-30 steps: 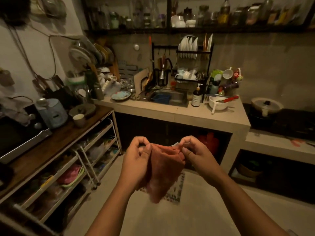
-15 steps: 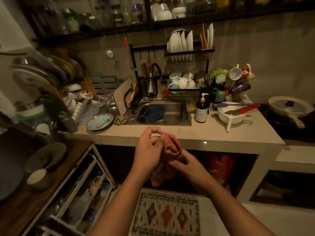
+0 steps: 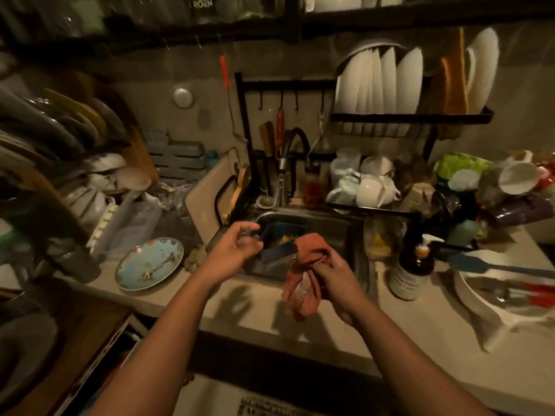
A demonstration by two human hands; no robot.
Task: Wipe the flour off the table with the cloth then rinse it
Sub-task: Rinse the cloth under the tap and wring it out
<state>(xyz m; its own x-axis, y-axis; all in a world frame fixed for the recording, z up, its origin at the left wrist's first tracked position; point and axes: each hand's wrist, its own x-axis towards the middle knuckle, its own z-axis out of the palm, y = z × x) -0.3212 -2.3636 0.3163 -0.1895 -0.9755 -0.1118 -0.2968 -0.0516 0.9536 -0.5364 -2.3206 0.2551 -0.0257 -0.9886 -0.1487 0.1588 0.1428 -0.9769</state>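
At frame centre, right hand (image 3: 333, 276): fingers curled round the bunched cloth (image 3: 301, 280); forearm enters from lower right.
Cloth: reddish, gripped at its upper part; the loose end hangs over the sink's front rim and the counter (image 3: 330, 322); a pale patch shows on the hanging part.
Left hand (image 3: 237, 247): left of the cloth and apart from it; fingers loosely curled, nothing in them; blurred; over the sink's front left corner.
Sink (image 3: 336, 223): directly behind both hands; blue tub (image 3: 282, 231) in its left half, contents too dim to tell; bare steel shows in the right half.
Tap (image 3: 282, 178): at the back rim, spout pointing down above the tub.
Counter front edge: bare strip beneath the hands, hand shadows on it.
Left side: blue plate (image 3: 150, 262) on the counter near the left hand; cutting board (image 3: 210, 202) leans at the sink's left rim.
Right side: soap bottle (image 3: 411, 271) just beside the sink; white bowl (image 3: 480, 298) with utensils at the frame's right edge.
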